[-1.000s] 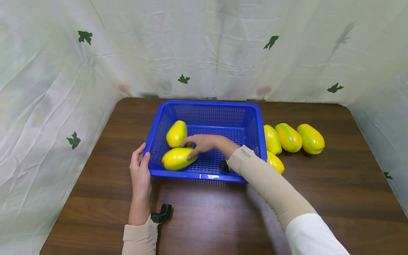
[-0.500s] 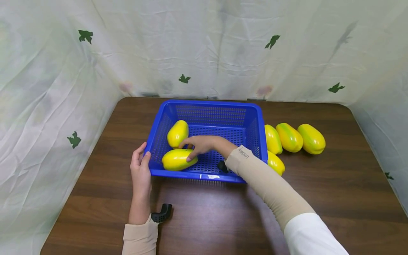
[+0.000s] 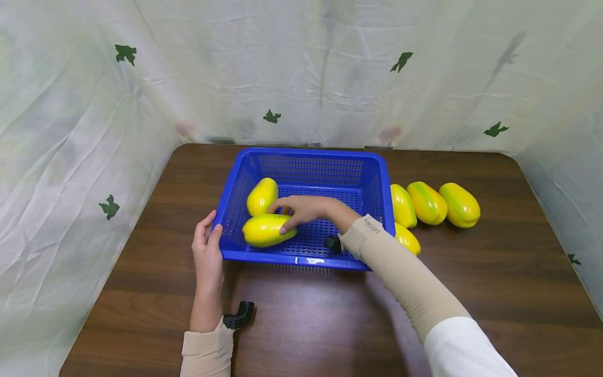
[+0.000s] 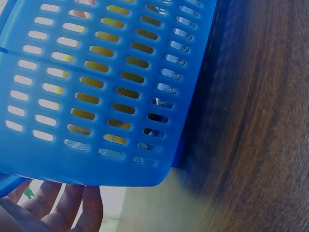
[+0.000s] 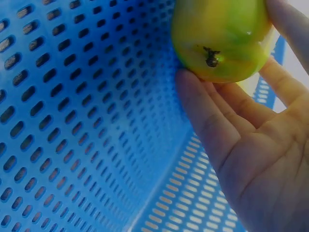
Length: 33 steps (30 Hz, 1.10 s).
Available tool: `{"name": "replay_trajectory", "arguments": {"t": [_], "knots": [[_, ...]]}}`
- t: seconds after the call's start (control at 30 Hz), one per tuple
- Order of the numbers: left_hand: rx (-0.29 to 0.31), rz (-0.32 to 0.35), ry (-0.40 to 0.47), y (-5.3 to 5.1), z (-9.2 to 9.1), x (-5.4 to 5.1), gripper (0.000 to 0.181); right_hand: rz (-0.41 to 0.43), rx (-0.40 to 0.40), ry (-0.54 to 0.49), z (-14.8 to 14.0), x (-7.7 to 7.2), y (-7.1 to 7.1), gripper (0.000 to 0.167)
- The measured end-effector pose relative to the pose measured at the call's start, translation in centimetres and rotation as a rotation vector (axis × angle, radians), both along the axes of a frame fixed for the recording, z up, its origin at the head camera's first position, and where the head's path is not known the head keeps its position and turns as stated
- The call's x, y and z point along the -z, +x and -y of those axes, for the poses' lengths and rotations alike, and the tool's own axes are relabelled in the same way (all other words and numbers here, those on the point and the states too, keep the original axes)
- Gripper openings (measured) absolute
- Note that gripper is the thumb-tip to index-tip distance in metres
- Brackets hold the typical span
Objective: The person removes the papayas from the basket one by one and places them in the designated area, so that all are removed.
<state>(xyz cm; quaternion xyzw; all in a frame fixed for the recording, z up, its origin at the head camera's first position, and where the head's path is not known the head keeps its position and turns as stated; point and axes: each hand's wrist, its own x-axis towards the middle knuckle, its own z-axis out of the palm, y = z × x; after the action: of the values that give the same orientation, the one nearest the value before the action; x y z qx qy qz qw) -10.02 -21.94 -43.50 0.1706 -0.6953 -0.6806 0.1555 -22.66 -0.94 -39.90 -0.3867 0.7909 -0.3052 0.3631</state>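
My left hand (image 3: 208, 256) grips the left rim of a blue perforated plastic basket (image 3: 311, 152), its thumb at the front left corner. In the left wrist view its fingertips meet the edge of the basket wall (image 4: 96, 169). Inside the basket, my right hand (image 3: 306, 208) holds a yellow-green papaya (image 3: 266, 231) by its right end, thumb on the near side and fingers on the far side. A second papaya (image 3: 262, 196) lies just behind it by the left wall. The right wrist view shows the held papaya's dark stem end (image 5: 211, 57) between thumb and fingers.
On the brown wooden table (image 3: 499, 277), several more papayas (image 3: 427, 204) lie right of the basket, two partly hidden by it. A black wrist camera mount (image 3: 239, 315) sits at the left wrist. A pale curtain (image 3: 301, 68) hangs behind and beside the table.
The held papaya has moved slightly right and away from me with my right hand, seemingly raised a little. My left hand and the basket have not moved.
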Motion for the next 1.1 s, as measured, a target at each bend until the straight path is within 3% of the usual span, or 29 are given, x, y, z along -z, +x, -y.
{"name": "replay_trajectory", "arguments": {"t": [0.47, 1.1], "knots": [[-0.001, -0.01, 0.005, 0.1, 0.2, 0.1, 0.033, 0.047, 0.122, -0.157, -3.3, -1.0, -0.3, 0.052], [0.006, -0.007, 0.002, 0.1, 0.0, -0.1, 0.034, -0.041, 0.317, -0.437, -5.9, -3.3, 0.7, 0.051]]}}
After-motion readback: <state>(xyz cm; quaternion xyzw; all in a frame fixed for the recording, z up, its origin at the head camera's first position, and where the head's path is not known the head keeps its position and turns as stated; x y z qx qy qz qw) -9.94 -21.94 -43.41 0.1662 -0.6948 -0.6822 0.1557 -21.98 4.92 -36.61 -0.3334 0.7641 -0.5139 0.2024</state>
